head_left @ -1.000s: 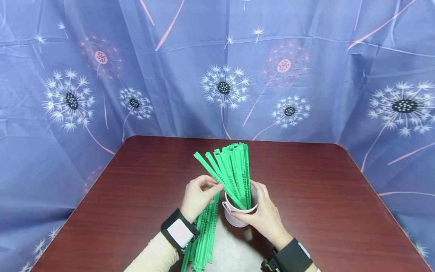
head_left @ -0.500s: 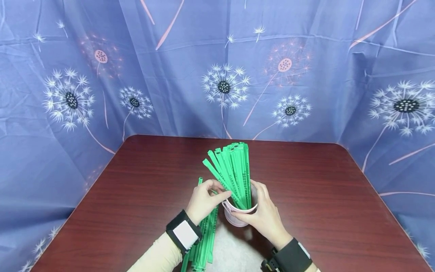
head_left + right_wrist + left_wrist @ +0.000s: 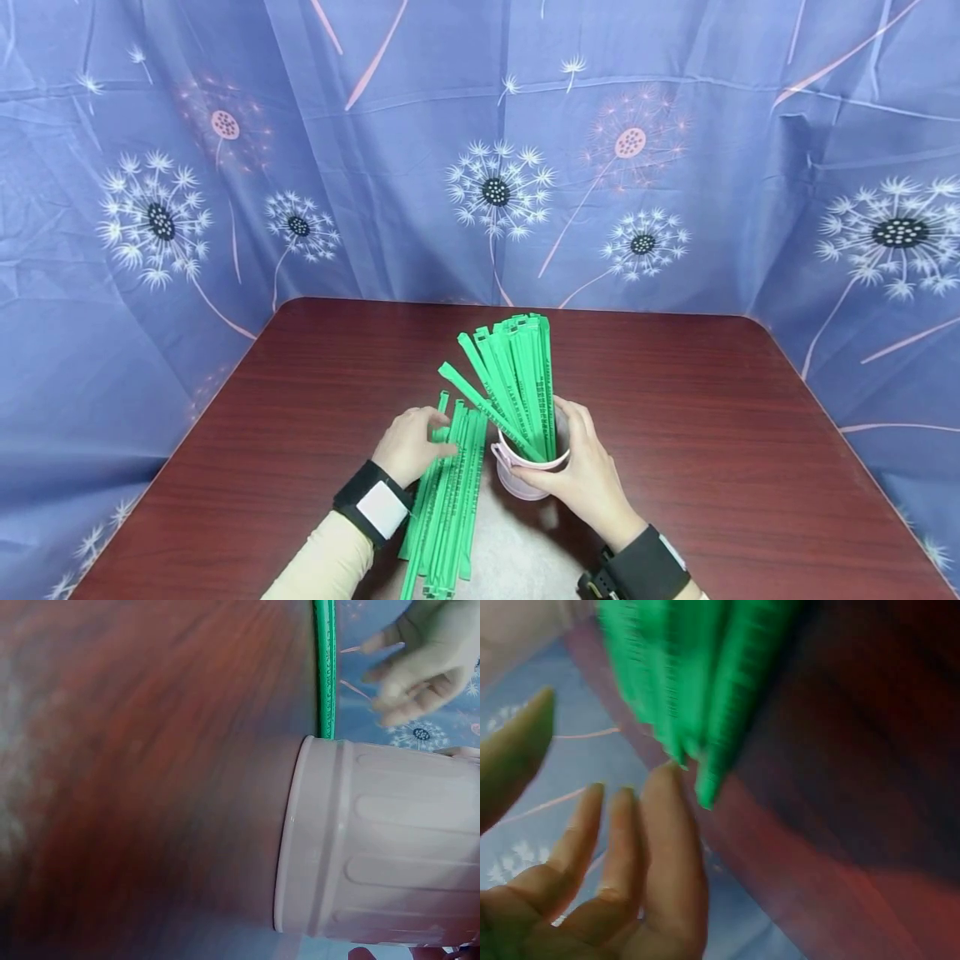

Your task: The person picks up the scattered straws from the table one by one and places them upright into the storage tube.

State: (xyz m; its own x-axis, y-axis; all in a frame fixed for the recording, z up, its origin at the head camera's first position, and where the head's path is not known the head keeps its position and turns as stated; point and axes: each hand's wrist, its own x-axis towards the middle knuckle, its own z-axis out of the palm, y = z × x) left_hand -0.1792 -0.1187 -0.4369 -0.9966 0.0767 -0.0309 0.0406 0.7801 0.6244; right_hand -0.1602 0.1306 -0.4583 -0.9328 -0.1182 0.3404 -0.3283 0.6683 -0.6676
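Note:
A small pale pink bucket (image 3: pixel 519 485) with ribbed sides (image 3: pixel 405 847) stands upright on the table, its handle lug on the left. My right hand (image 3: pixel 592 483) grips it around the right side near the rim. Long green wrapped straws with dark print (image 3: pixel 517 375) fan out of its mouth; one straw (image 3: pixel 480 398) leans farther left than the others. My left hand (image 3: pixel 411 446) holds nothing, thumb and fingers apart, at the left side of a pile of similar green straws (image 3: pixel 453 508). In the left wrist view its fingertips (image 3: pixel 664 787) are right at the straws' ends.
A dark red-brown wood-grain table (image 3: pixel 712 433) lies beneath everything. Between the pile and my right wrist is a pale glare patch (image 3: pixel 517 550). Blue curtains (image 3: pixel 390 167) with dandelion prints surround the back and sides of the table.
My left hand has let go of a straw at the bucket and moved left and down to the pile. That straw now leans in the bucket. The right hand keeps its grip.

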